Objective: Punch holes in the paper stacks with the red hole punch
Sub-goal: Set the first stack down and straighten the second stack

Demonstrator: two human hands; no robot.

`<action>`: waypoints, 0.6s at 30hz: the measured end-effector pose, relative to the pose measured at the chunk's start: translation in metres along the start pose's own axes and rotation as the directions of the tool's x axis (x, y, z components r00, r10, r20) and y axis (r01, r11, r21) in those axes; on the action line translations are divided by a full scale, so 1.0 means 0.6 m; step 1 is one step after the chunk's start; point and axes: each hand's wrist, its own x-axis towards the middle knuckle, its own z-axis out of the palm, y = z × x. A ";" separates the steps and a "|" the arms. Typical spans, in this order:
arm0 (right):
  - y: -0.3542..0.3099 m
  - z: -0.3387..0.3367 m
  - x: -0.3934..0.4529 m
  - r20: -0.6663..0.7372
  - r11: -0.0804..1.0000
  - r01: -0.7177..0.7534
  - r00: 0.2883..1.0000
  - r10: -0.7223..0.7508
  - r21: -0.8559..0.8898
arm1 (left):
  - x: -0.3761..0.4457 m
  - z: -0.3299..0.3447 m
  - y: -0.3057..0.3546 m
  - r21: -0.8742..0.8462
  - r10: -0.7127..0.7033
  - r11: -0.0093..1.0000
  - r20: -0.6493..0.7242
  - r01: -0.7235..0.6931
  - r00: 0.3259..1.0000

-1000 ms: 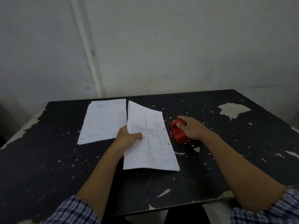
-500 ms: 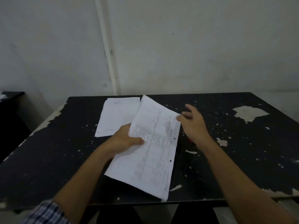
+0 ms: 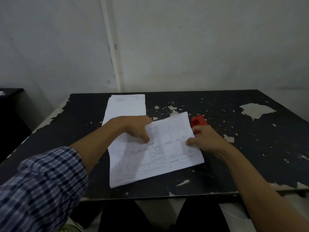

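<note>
A printed paper stack (image 3: 158, 153) with tables on it is held over the black table (image 3: 234, 156), turned so its long side runs left to right. My left hand (image 3: 135, 128) grips its upper left edge, thumb on top. My right hand (image 3: 203, 139) pinches its right edge. The red hole punch (image 3: 198, 121) sits on the table just behind my right hand, partly hidden by the sheet and my fingers. A second, plain white paper stack (image 3: 125, 108) lies flat at the back left of the table.
The table top is black with many chipped pale patches, the largest one (image 3: 255, 110) at the back right. A white wall with a vertical pipe (image 3: 112, 46) stands behind. A dark piece of furniture (image 3: 10, 104) is at the far left.
The printed stack has been turned from lengthwise to crosswise. My right hand left the punch, reached the paper and now pinches its right edge. The punch shows again behind it.
</note>
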 end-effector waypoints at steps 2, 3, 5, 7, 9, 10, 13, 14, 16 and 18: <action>0.010 0.002 -0.008 0.006 0.997 -0.071 0.997 0.071 0.017 | 0.010 0.007 0.005 0.018 0.002 1.000 -0.021 -0.001 1.000; 0.013 0.003 -0.012 0.006 0.995 -0.100 0.995 0.099 0.020 | 0.014 0.011 0.005 0.021 -0.006 1.000 -0.036 0.007 0.999; 0.017 0.009 -0.020 0.007 0.988 -0.151 0.988 0.151 0.013 | 0.021 0.020 -0.002 0.018 -0.030 0.999 -0.052 0.031 0.998; 0.020 0.016 -0.026 0.027 0.979 -0.201 0.979 0.202 -0.023 | 0.026 0.032 -0.009 0.000 -0.051 0.999 -0.031 0.051 0.998; 0.020 0.022 -0.033 0.034 0.971 -0.227 0.973 0.230 -0.081 | 0.027 0.041 -0.012 0.014 -0.070 0.997 -0.002 0.070 0.998; 0.019 0.025 -0.036 0.026 0.968 -0.224 0.973 0.228 -0.115 | 0.026 0.045 -0.013 0.034 -0.076 0.997 0.008 0.075 0.997; 0.014 0.028 -0.040 0.007 0.951 -0.206 0.977 0.213 -0.230 | 0.026 0.052 -0.016 0.059 -0.084 0.995 0.024 0.083 0.996; 0.012 0.030 -0.041 0.007 0.941 -0.199 0.978 0.209 -0.274 | 0.025 0.054 -0.017 0.064 -0.086 0.994 0.022 0.085 0.996; 0.008 0.032 -0.041 -0.001 0.914 -0.184 0.980 0.197 -0.363 | 0.025 0.056 -0.018 0.070 -0.102 0.992 0.020 0.101 0.995; 0.003 0.032 -0.043 -0.022 0.886 -0.181 0.981 0.190 -0.426 | 0.023 0.056 -0.018 0.060 -0.116 0.992 0.018 0.115 0.993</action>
